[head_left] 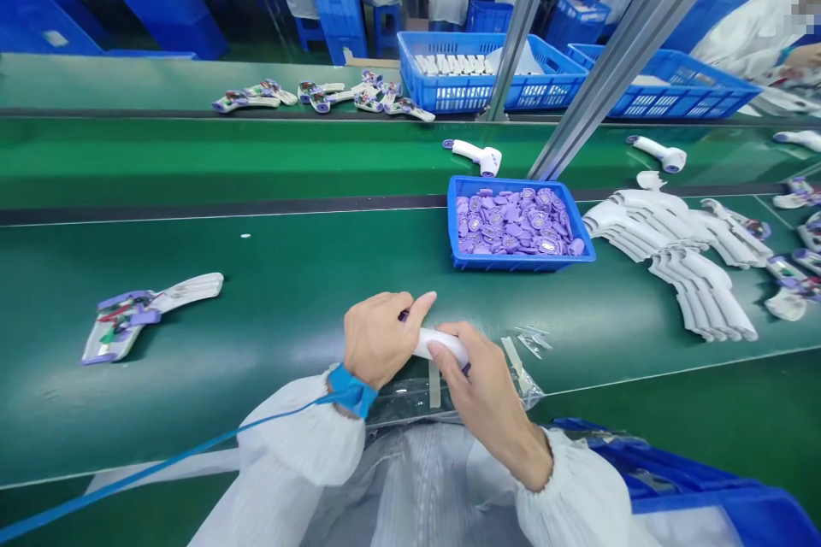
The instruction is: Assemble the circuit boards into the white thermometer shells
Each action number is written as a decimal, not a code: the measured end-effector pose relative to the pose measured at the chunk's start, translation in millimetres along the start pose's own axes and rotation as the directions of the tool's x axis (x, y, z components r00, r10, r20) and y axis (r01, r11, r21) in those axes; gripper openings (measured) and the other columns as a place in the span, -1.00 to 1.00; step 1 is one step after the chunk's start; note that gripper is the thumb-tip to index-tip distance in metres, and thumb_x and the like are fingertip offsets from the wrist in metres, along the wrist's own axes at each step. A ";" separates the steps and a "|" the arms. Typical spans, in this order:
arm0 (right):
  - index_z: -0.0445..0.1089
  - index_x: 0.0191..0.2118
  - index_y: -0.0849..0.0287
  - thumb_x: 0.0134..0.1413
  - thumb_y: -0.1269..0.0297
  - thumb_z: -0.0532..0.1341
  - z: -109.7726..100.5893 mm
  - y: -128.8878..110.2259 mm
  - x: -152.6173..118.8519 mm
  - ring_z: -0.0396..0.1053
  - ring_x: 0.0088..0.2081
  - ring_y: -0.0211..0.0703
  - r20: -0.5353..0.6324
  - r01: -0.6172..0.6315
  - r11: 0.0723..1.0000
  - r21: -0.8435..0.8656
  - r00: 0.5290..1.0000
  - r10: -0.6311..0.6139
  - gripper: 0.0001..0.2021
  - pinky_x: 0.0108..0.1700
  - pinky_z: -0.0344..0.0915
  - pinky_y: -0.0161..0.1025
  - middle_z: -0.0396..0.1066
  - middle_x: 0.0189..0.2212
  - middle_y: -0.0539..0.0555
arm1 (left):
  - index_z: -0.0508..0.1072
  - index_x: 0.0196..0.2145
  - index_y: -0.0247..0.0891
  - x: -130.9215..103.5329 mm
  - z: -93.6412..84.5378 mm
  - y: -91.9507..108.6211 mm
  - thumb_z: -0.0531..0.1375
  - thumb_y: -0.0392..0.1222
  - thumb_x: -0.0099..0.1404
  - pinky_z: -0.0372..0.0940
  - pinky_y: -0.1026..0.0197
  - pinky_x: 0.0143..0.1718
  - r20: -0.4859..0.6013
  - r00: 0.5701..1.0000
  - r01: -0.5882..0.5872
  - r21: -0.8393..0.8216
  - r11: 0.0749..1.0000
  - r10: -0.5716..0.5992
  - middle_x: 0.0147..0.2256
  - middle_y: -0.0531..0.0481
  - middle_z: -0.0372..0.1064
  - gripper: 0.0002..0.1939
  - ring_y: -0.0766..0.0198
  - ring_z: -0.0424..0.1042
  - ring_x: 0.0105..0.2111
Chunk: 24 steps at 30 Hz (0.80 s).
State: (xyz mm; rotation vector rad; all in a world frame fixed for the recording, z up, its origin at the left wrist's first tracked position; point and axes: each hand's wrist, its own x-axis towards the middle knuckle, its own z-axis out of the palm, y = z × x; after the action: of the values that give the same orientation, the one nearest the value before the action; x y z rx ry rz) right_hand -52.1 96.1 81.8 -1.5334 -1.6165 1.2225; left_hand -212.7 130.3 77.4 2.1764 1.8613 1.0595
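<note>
Between my two hands is a white plastic device [444,345], held low over the near edge of the green work surface [275,273]. My left hand [383,338], with a blue strap round its wrist, wraps round one end and hides most of it. The fingers and thumb of my right hand [478,380] pinch the other end. Beyond my hands stands a blue tray [513,261] filled with purple oval parts [506,222]. An opened device half [125,320] with wires and purple parts lies at the left.
White shells [699,273] lie stacked at the right. Assembled devices [478,155] ride on the green belt [256,158]. Blue baskets [423,90] and open device halves [327,96] sit beyond. A metal post [616,60] rises behind the tray. People in white stand further back.
</note>
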 end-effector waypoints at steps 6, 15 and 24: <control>0.32 -0.13 0.17 0.25 -0.16 0.02 1.5 -3.4 12.0 0.10 -0.69 -0.36 0.423 -0.487 0.832 0.264 0.834 0.354 -0.55 -0.67 0.01 -0.34 0.39 -0.46 0.00 | 0.39 -0.59 -0.25 -13.3 -3.7 -9.8 0.16 -0.17 0.37 0.18 0.24 -0.40 -0.193 0.956 0.169 -0.259 0.951 -0.222 -0.56 0.03 0.35 -0.64 0.35 0.30 -0.51; 0.40 -0.19 0.25 0.40 0.14 -0.05 35.6 -8.8 17.5 0.48 -0.43 -0.06 0.247 0.222 0.753 -0.620 0.966 -0.081 -0.64 -0.42 0.07 -0.23 0.53 -0.39 0.16 | 0.06 -0.76 -0.24 29.4 31.0 -24.7 0.05 -0.12 0.34 -0.07 0.18 -0.50 -0.077 0.975 0.203 -0.059 0.977 -0.207 -0.69 0.06 0.04 -0.47 0.37 0.02 -0.63; 0.31 0.20 0.10 0.33 0.05 0.06 -9.5 4.9 9.9 0.47 -0.39 -0.19 -0.087 0.196 0.908 -0.370 0.966 -0.243 -0.57 -0.36 0.37 -0.27 0.53 -0.09 0.11 | 0.39 -0.71 -0.27 85.4 -39.0 -99.8 0.32 0.06 0.11 0.23 0.11 -0.36 0.184 0.836 0.466 0.259 0.846 -0.516 -0.64 -0.10 0.29 -0.57 0.07 0.41 -0.45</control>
State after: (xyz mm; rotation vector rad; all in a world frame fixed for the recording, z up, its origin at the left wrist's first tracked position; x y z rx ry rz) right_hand -43.2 107.4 79.6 -1.5520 -1.9389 0.7152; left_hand -316.1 218.3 96.1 1.6494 2.3003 0.4878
